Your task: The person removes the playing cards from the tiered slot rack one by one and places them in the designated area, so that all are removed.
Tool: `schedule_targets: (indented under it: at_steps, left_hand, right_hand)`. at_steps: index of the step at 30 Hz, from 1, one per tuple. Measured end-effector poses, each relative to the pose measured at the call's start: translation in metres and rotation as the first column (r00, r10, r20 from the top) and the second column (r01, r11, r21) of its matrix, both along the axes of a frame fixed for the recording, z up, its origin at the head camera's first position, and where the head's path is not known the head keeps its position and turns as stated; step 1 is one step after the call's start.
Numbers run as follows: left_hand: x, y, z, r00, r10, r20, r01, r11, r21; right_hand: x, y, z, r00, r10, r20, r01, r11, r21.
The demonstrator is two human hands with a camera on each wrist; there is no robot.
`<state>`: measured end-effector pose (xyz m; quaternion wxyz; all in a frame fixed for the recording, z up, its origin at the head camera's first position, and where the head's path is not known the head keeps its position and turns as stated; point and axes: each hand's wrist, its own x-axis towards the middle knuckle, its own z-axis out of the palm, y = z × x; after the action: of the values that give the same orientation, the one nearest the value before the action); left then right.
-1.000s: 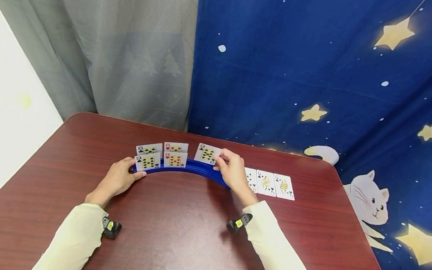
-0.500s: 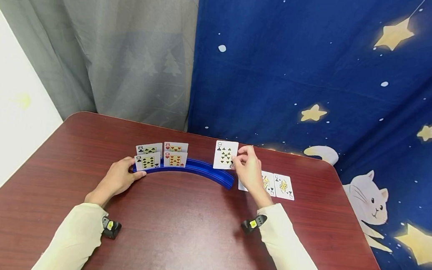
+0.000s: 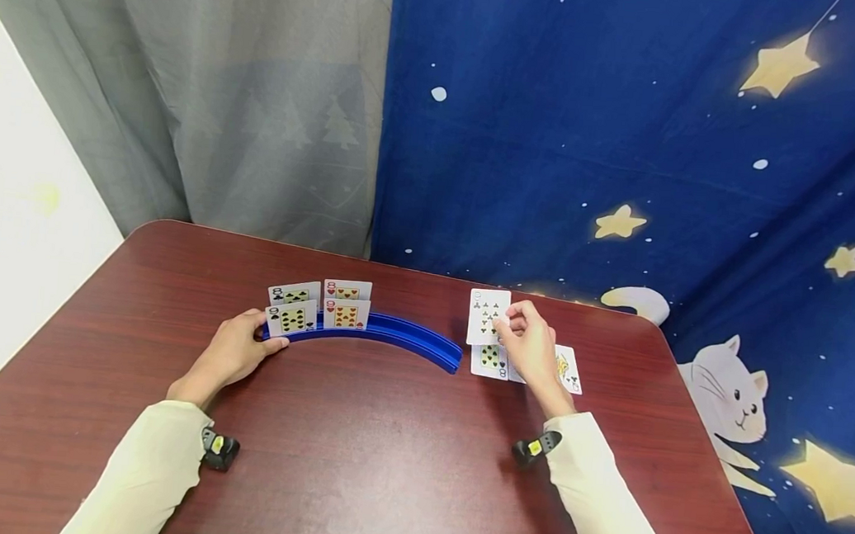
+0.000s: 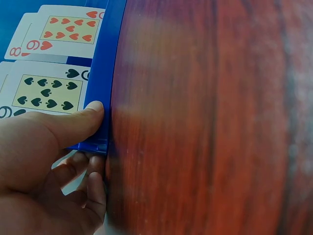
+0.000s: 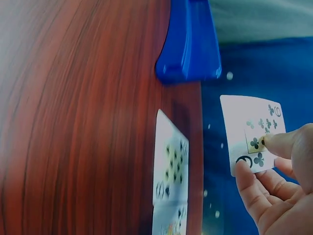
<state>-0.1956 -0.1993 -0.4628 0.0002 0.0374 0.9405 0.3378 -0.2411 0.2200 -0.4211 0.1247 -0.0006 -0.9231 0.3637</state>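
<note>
In the head view my left hand (image 3: 231,352) grips the left end of a curved blue card holder (image 3: 409,334). Its thumb lies on the front rim in the left wrist view, the other fingers curled at the holder's end. Standing in the holder are the nine of spades (image 3: 291,320) and nine of hearts (image 3: 345,314), with a black eight (image 3: 294,293) and the eight of hearts (image 3: 347,289) behind them. My right hand (image 3: 533,353) pinches the nine of clubs (image 5: 237,122) between thumb and fingers, off the holder's right end.
Below the held card lies a black-suited number card (image 3: 490,361) face up, in a row with court cards (image 3: 572,370) partly covered by my right hand. The wooden table (image 3: 354,460) ends at the back against grey and blue curtains (image 3: 555,143).
My right hand has carried the nine of clubs from over the holder's right part rightward, to above the row of cards. The left hand stays at the holder's end.
</note>
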Motion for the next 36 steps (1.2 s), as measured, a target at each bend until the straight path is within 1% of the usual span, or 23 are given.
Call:
schedule_targets:
  at_steps: [5, 12, 19, 28, 32, 36]
  left_hand:
    - [0.0, 0.0, 0.0, 1.0, 0.002, 0.003, -0.002, 1.0, 0.003]
    - [0.001, -0.001, 0.0, 1.0, 0.007, 0.01, -0.007, 1.0, 0.005]
    - [0.0, -0.001, -0.002, 1.0, 0.002, 0.003, -0.002, 1.0, 0.004]
    - [0.0, -0.001, -0.002, 1.0, -0.002, 0.002, 0.002, 1.0, -0.005]
    - [0.0, -0.002, -0.003, 1.0, -0.003, 0.0, 0.003, 1.0, -0.008]
    - [-0.001, -0.002, -0.003, 1.0, -0.003, -0.001, 0.003, 1.0, -0.007]
  right_hand:
    - [0.001, 0.022, -0.002, 0.999, -0.049, 0.011, 0.049, 0.997, 0.058]
    - [0.002, 0.05, -0.006, 0.996, -0.075, 0.04, 0.068, 0.986, 0.155]
    - [0.003, 0.073, -0.011, 0.995, -0.08, 0.052, 0.066, 0.969, 0.24]
    - [0.008, 0.103, -0.009, 0.992, -0.094, 0.088, 0.064, 0.952, 0.299]
    - [0.011, 0.116, -0.008, 0.988, -0.104, 0.116, 0.062, 0.946, 0.319]
    - [0.015, 0.132, -0.011, 0.98, -0.123, 0.154, 0.064, 0.938, 0.339]
